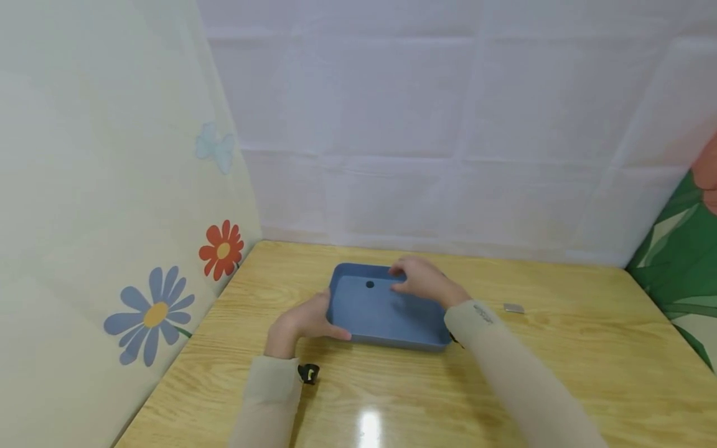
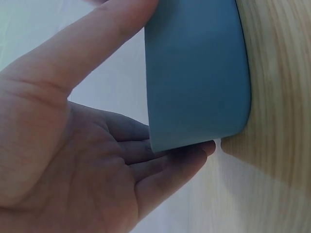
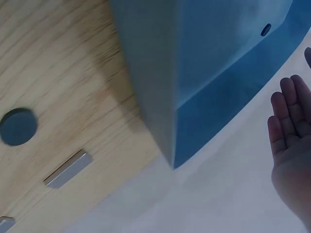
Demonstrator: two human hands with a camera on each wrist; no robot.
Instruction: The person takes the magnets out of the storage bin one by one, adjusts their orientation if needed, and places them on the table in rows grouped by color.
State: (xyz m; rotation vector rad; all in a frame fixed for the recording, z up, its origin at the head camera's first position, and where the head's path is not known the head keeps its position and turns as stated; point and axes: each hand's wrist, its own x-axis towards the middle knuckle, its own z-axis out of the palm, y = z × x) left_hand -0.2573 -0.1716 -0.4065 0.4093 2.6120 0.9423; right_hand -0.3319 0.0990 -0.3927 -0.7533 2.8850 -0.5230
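Note:
A shallow blue rectangular tray [image 1: 386, 311] lies on the wooden table. My left hand [image 1: 305, 317] holds its near left corner, the thumb along the front wall and the fingers along the left side. In the left wrist view, that hand spans the tray's corner [image 2: 194, 77]. Above the tray's far side is my right hand [image 1: 422, 278], fingers and thumb apart with nothing between them. The right wrist view has this hand [image 3: 296, 131] beyond the tray's rim, fingers slightly bent. Inside the tray sits a small dark round disc [image 1: 370, 284], near the far left corner.
To the right of the tray, a small silver rectangular piece [image 1: 513, 308] lies on the table [image 1: 560, 361]. The right wrist view also has a dark round disc [image 3: 18, 126] and a silver bar [image 3: 68, 169] outside the tray. A white cloth [image 1: 392, 124] hangs behind the table.

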